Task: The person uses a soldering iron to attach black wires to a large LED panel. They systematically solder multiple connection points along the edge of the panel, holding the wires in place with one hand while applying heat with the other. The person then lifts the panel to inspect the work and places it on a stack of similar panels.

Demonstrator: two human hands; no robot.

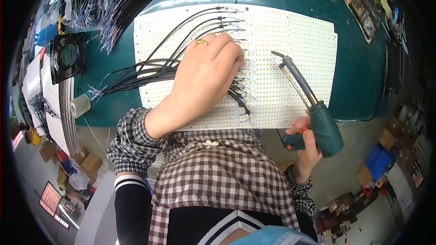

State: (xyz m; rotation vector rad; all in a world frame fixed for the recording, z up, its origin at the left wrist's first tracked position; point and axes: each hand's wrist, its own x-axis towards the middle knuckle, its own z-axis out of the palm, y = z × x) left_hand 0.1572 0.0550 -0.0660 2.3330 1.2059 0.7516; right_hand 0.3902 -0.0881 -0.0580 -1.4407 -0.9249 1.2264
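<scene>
Left hand (206,70): back up, fingers curled down over the middle of the board; the fingertips are tucked out of sight, so I can't tell if they're pinching anything, and there's a gold-coloured ring (202,41) on one finger
Right hand (308,147): wrapped round the grip, just past the near edge of the board, fingers by the red trigger
Dark green pistol-shaped soldering gun (329,131): held in the right hand, metal barrel slanting up and left over the board, bent dark tip off to the right of the left hand with a gap between them; can't tell if the tip is touching the board
White board covered in rows of small yellowish squares (295,41): lying under the left hand, spreading out on both sides of it, with a seam near the middle
Thin black cables with stripped ends (170,69): bunched at the left, running under the left hand, a few fanning out above it to the middle of the board
Glossy green tabletop (359,81): under all of that
Left side stuff: black square fan (68,57), white spool (81,105) just below it, plus a thick bunch of black cables (131,4) further up
Clothing: brown-and-white checked apron (218,172), black-and-white checked sleeve (136,138) on the left arm
</scene>
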